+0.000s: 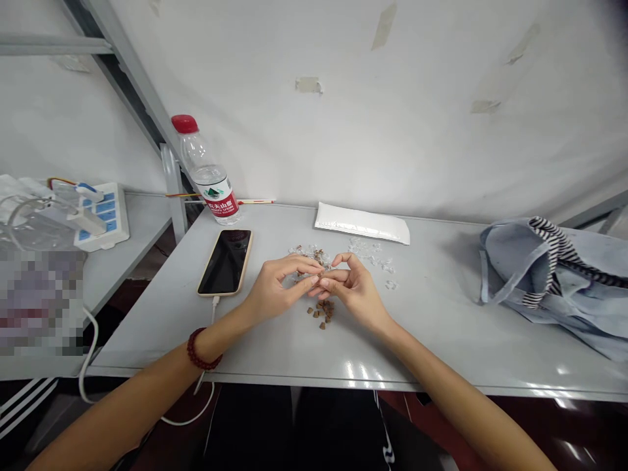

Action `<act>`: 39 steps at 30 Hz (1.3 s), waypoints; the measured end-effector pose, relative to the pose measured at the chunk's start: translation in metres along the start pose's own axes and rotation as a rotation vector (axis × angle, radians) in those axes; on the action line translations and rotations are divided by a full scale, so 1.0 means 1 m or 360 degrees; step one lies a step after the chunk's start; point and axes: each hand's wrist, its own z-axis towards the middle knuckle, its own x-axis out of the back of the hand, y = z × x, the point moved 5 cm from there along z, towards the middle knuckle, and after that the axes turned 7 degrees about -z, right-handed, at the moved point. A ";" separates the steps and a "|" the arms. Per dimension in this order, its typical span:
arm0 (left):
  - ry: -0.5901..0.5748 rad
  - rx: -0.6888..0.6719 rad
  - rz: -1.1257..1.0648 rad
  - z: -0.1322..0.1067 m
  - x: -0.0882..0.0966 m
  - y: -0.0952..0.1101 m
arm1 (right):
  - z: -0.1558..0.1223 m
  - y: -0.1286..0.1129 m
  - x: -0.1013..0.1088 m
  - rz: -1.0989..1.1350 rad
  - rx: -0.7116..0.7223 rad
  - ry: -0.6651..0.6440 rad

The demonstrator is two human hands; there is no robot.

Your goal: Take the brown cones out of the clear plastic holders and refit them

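Observation:
My left hand (280, 286) and my right hand (351, 288) meet fingertip to fingertip above the grey table (432, 340). Both are pinched on something small that I cannot make out. A red bead bracelet (199, 351) circles my left wrist. Just below the fingers lies a small heap of brown pieces (322, 312). Behind the hands sits a scatter of clear plastic bits (366, 255), some mixed with brown pieces.
A phone (226, 262) lies screen-up left of my hands, its cable running off the front edge. A water bottle (207, 171) stands at the back left, a white flat packet (362, 224) at the back, a blue bag (559, 278) at right. A power strip (101, 214) rests on the left table.

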 end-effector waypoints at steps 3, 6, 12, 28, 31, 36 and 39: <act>-0.0094 -0.0237 0.0250 0.000 -0.001 0.007 | 0.000 0.000 0.003 -0.0065 0.0012 0.0041; -0.0150 -0.0362 0.0456 -0.002 -0.002 0.007 | 0.000 -0.001 0.006 -0.0127 0.0037 0.0099; -0.0099 -0.0556 0.0715 -0.006 -0.008 0.006 | -0.001 0.005 0.002 -0.0245 0.0039 0.0041; -0.0539 -0.0172 0.1009 -0.001 -0.003 -0.026 | -0.010 -0.035 0.123 -0.1876 0.0200 0.0534; -0.0511 -0.0185 0.0965 -0.001 0.002 -0.023 | -0.017 -0.029 0.139 -0.1944 -0.0062 0.0399; -0.0649 -0.0010 0.0734 -0.002 0.007 -0.019 | -0.025 -0.018 0.148 -0.1865 -0.0479 0.0236; -0.0861 0.0169 0.0672 -0.006 0.002 -0.018 | -0.025 -0.015 0.147 -0.1852 -0.0587 0.0163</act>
